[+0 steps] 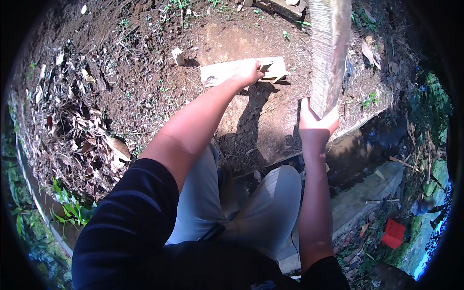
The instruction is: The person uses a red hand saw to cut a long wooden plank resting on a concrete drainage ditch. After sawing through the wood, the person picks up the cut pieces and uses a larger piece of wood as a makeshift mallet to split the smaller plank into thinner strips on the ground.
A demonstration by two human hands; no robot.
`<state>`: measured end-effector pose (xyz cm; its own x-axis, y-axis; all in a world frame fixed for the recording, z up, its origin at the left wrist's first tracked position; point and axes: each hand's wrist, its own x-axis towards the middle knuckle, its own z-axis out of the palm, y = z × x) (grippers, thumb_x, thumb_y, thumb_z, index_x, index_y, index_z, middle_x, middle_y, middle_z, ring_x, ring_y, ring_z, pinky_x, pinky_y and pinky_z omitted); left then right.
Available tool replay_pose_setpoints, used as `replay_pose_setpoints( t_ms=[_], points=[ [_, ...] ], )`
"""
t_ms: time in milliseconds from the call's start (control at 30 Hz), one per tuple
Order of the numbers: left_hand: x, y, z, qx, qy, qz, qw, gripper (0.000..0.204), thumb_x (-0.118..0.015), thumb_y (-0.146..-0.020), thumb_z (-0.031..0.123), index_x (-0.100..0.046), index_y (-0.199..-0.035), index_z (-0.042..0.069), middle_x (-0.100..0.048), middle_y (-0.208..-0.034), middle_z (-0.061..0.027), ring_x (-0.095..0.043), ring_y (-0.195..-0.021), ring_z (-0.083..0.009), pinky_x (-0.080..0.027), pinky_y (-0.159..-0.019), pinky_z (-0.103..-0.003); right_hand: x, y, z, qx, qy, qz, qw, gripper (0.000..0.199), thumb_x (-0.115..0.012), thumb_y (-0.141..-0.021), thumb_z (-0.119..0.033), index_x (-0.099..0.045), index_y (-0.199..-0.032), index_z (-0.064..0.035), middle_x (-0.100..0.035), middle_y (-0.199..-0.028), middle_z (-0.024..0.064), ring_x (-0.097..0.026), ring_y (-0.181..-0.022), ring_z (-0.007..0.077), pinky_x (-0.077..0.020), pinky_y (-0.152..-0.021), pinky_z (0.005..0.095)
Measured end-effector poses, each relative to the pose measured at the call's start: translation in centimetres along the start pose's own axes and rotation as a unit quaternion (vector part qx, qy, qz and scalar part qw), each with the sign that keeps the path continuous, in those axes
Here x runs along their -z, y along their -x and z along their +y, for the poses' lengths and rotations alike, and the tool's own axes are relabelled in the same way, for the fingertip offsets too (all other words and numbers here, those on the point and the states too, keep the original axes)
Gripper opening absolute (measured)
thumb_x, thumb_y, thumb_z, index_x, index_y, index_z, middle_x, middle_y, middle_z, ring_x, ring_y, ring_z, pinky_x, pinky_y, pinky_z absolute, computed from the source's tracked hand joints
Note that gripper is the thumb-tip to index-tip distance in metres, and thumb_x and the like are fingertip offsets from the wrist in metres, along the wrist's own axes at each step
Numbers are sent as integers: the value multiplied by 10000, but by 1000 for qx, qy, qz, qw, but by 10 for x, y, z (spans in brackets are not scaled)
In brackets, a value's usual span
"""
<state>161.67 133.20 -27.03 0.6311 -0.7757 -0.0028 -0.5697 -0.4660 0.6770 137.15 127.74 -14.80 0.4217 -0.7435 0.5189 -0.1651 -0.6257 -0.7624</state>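
My left hand (248,73) reaches forward to a short pale wooden board (220,72) on the bare soil, its fingers curled at the board near its right part. Beside the fingertips is a small dark patch that I cannot make out. On the right, my right hand (319,126) grips the lower end of a long rough wooden plank (328,53). The thumb lies on one side of the plank, which rises out of view at the top. A small wooden stake (178,56) stands in the soil left of the pale board.
Dry leaves (87,140) litter the left side. A shaded water channel (372,145) with a concrete edge (357,208) runs along the right. Farther off lies a red object (393,233). Another wood piece (280,8) rests at the top.
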Motion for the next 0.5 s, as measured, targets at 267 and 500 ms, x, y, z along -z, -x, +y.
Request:
replay_pose_setpoints(
  t_ms=[267,500],
  points=[
    [-6,3,5,-10,8,20,1000,235,-730,-851,226,-759,-1066,136,-741,-899,-160,-723,-847,-303,-545,-803,-417,-23,77,59,-204,296,-210,909,376,-789,-762,-201,-651,-1031,23,-709,-883,238,-727,-829,351,-563,-762,375],
    [7,9,1,9,-27,19,999,250,-725,-852,249,-739,-1015,60,-727,-881,-194,-716,-847,-335,-546,-791,-430,-1,-5,-24,-43,-91,-31,994,284,-737,-804,-26,-611,-1042,63,-691,-878,102,-647,-757,167,-537,-721,332]
  ],
)
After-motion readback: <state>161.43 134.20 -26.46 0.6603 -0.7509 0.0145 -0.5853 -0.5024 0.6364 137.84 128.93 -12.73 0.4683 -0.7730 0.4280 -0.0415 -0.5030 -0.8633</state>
